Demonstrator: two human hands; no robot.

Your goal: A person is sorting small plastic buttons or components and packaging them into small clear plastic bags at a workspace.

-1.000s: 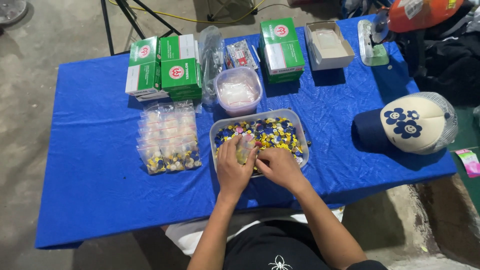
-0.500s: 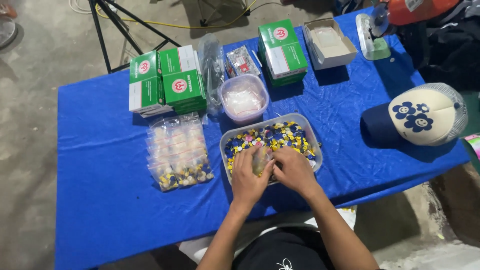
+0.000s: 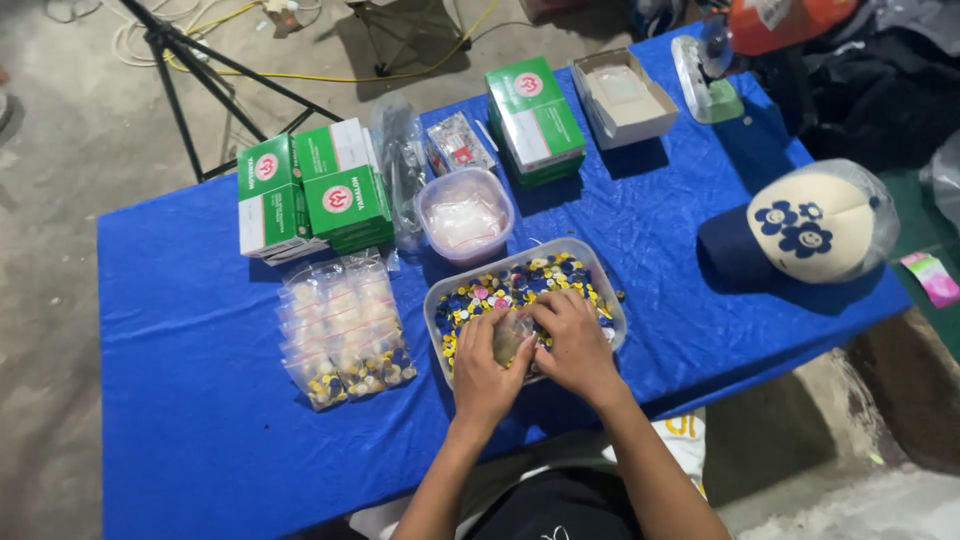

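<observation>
Both my hands rest over a clear plastic tray (image 3: pixel 437 300) full of small coloured pieces in blue, yellow, white and pink. My left hand (image 3: pixel 483 365) and my right hand (image 3: pixel 572 343) hold a small clear plastic bag (image 3: pixel 511 335) between them, just above the pieces at the tray's near edge. The bag is partly hidden by my fingers. A pile of filled small clear bags (image 3: pixel 345 330) lies to the left of the tray on the blue tablecloth (image 3: pixel 190 400).
Green and white boxes (image 3: pixel 310 195) stand at the back left, another green box (image 3: pixel 535 120) at the back middle. A clear tub of empty bags (image 3: pixel 465 212) sits behind the tray. A flowered cap (image 3: pixel 810 225) lies at right; an open cardboard box (image 3: pixel 623 95) is behind.
My view has shifted slightly, so the table sits differently in frame. My hands stay on the small bag over the tray, now a little closer together.
</observation>
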